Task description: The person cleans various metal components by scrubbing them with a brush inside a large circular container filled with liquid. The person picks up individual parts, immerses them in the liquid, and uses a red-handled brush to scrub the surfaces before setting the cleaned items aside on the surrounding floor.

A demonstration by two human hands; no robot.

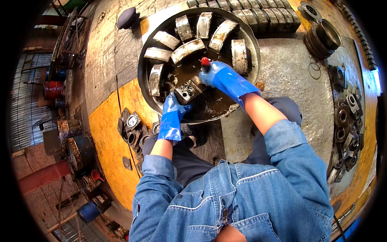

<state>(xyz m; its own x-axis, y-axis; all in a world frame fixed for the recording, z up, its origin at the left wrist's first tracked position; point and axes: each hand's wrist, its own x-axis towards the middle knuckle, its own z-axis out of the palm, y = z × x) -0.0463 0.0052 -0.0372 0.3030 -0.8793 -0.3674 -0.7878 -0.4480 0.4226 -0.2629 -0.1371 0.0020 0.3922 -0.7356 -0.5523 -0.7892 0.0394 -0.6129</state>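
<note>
metal block [188, 90]: likely heavy, rigid, slick | hold: opposite side edges | left hand [172, 109]: part-curled, gripping its near-left corner | right hand [217, 75]: wrapped round red-tipped brush [205, 61]

A red drum [53, 90] shows at far left; a blue drum [88, 211] below; ring-shaped metal parts [346, 123] cluster at right.

The right hand [213, 73] is concealing the brush [205, 61] midway; the top edge is cropping the stacked metal blocks [266, 17].
</note>
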